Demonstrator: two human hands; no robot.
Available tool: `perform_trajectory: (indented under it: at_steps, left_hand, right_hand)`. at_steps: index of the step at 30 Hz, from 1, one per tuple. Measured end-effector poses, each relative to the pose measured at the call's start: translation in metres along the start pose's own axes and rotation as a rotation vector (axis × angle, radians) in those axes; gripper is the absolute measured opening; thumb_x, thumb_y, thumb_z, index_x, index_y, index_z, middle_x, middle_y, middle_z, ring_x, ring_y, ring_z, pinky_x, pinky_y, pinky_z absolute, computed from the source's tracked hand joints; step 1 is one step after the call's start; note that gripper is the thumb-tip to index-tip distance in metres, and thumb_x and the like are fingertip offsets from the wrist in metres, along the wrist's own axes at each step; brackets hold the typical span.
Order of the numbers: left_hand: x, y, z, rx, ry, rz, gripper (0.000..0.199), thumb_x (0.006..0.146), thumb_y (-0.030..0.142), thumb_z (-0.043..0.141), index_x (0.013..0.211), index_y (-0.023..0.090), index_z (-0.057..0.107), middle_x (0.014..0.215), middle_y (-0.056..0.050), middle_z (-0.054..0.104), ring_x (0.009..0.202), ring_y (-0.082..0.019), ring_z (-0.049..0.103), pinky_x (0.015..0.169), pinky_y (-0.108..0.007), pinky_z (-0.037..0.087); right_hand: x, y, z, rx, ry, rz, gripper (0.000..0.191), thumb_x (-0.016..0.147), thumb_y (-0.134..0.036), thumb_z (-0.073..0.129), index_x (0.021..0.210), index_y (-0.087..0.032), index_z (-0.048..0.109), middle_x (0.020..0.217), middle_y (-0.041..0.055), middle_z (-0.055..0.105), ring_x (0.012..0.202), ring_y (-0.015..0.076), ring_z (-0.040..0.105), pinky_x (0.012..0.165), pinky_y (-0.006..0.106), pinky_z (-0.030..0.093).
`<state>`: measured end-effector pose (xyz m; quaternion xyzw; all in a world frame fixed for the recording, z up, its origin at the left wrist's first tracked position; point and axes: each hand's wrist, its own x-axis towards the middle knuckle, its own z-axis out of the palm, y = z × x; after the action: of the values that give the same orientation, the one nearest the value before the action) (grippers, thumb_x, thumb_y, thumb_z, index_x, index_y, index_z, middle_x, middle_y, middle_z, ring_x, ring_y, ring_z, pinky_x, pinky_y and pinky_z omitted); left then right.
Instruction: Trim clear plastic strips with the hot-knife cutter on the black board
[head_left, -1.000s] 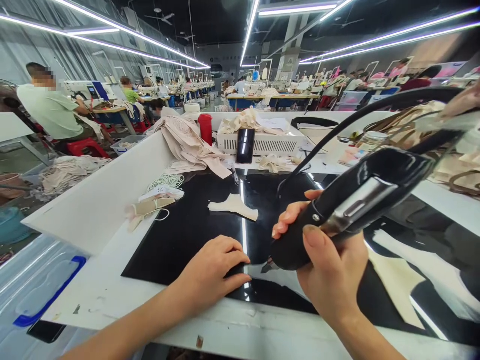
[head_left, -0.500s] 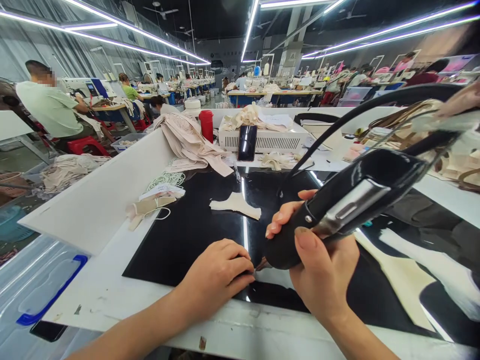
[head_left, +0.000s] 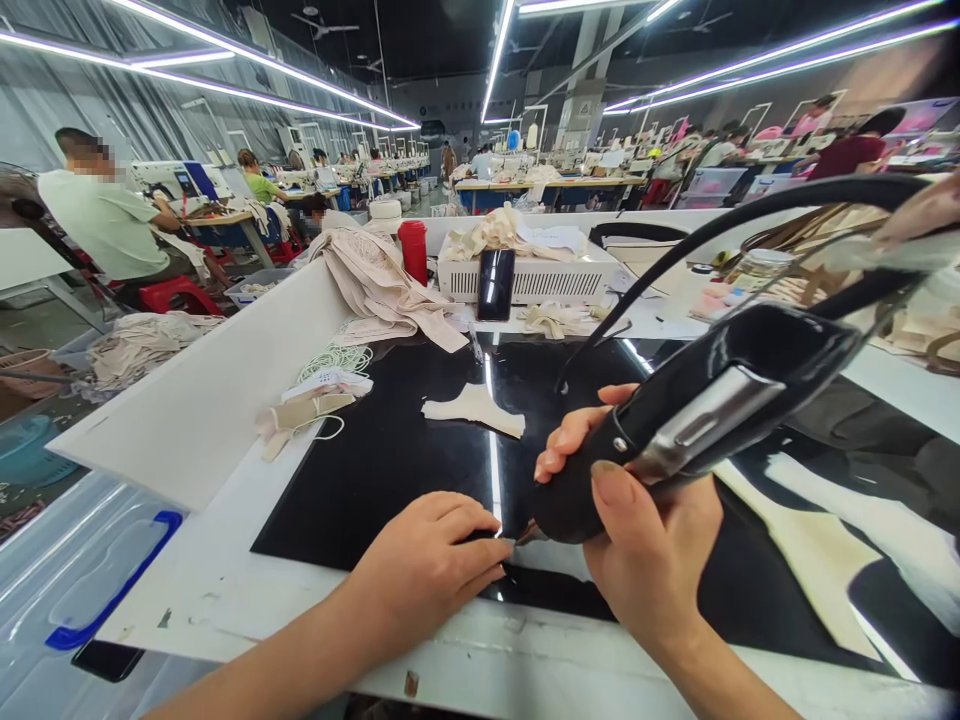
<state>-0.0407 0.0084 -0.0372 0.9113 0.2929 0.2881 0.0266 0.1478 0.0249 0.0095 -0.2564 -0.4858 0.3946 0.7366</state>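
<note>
My right hand (head_left: 637, 520) is wrapped round a black handheld tool (head_left: 697, 410) with a metal strip, its narrow tip pointing down and left. Just left of that tip, my left hand (head_left: 435, 550) rests low over the glossy black sheet (head_left: 360, 470), fingers bent and close together. Whatever lies under its fingertips is too small to make out. A cream fabric piece (head_left: 476, 408) lies on the sheet beyond both hands. To the right of the tool lies a longer cream piece (head_left: 814, 560), beside a white one (head_left: 892, 530).
Behind the sheet stand a phone (head_left: 496, 285), a vented white box (head_left: 555, 275) and a red cup (head_left: 412, 252). Beige fabric (head_left: 382, 275) drapes over the left panel (head_left: 187, 400). A black cable (head_left: 675, 250) arches on the right. People sit at sewing tables further back.
My left hand's fingers have straightened somewhat near the tool tip. The view has shifted slightly, and the tool remains in my right hand.
</note>
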Motion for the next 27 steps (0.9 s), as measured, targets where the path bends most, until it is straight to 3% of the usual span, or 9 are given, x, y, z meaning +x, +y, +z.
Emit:
perform_trajectory:
  at_steps: [13, 19, 27]
  left_hand:
    - [-0.0075, 0.0001, 0.0023, 0.070, 0.027, 0.050, 0.021, 0.110, 0.029, 0.056, 0.113, 0.021, 0.076, 0.115, -0.006, 0.078, 0.109, -0.025, 0.074, 0.095, -0.042, 0.065]
    - [-0.0074, 0.0015, 0.0033, 0.065, 0.030, 0.048, 0.021, 0.110, 0.030, 0.057, 0.113, 0.021, 0.076, 0.115, -0.006, 0.079, 0.110, -0.025, 0.074, 0.095, -0.042, 0.065]
    - [-0.0094, -0.0025, 0.0029, -0.059, 0.032, -0.011, 0.021, 0.111, 0.029, 0.056, 0.116, 0.019, 0.074, 0.118, -0.004, 0.080, 0.117, -0.021, 0.073, 0.106, -0.039, 0.060]
  right_hand:
    - [0.0015, -0.0007, 0.0059, 0.009, 0.002, 0.009, 0.039, 0.090, -0.041, 0.085, 0.119, -0.027, 0.062, 0.087, -0.0033, 0.070, 0.067, 0.0145, 0.067, 0.062, 0.030, 0.058]
    - [0.0000, 0.0010, 0.0057, -0.014, -0.010, -0.002, 0.031, 0.094, -0.033, 0.080, 0.119, -0.027, 0.062, 0.088, -0.0028, 0.070, 0.069, 0.0149, 0.067, 0.062, 0.030, 0.058]
    - [-0.0020, -0.0042, 0.0036, -0.006, 0.009, 0.022, 0.037, 0.091, -0.040, 0.084, 0.119, -0.026, 0.063, 0.087, -0.0023, 0.068, 0.069, 0.0152, 0.066, 0.063, 0.030, 0.059]
